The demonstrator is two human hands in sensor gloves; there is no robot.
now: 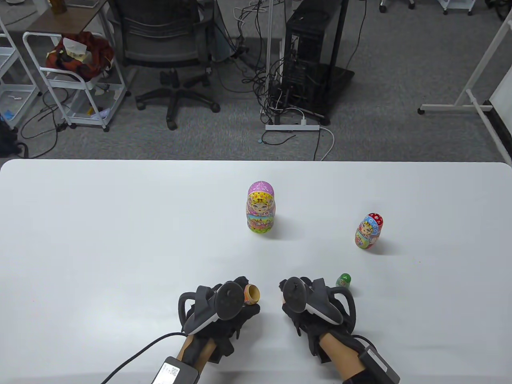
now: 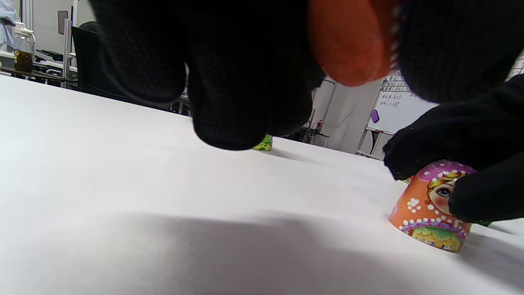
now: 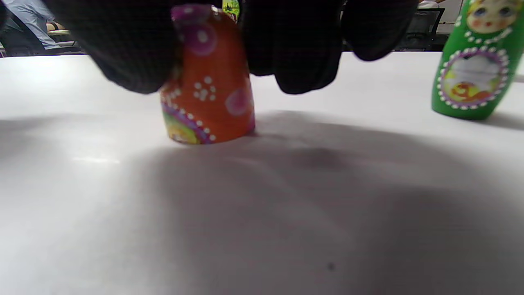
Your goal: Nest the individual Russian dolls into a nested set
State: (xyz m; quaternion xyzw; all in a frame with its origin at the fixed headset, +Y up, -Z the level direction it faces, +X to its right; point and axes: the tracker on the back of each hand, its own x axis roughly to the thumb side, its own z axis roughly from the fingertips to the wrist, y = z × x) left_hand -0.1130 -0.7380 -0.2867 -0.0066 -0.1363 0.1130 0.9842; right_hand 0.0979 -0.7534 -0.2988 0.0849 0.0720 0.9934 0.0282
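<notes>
My left hand point(image 1: 242, 299) grips the orange doll's lower half point(image 1: 252, 293), its hollow opening facing up and right; it shows as an orange curve in the left wrist view point(image 2: 351, 43). My right hand point(image 1: 286, 297) holds the orange doll's upper half point(image 3: 207, 104), which stands rim-down on the table; it also shows in the left wrist view point(image 2: 430, 211). A small green doll point(image 1: 343, 281) stands just right of my right hand, seen close in the right wrist view point(image 3: 474, 61). A large pink doll point(image 1: 261, 208) and a red-and-blue doll point(image 1: 369, 231) stand farther back.
The white table point(image 1: 120, 240) reaches to its far edge, with an office floor, a chair and cables beyond. The large pink doll's base shows past my left fingers in the left wrist view point(image 2: 264, 143).
</notes>
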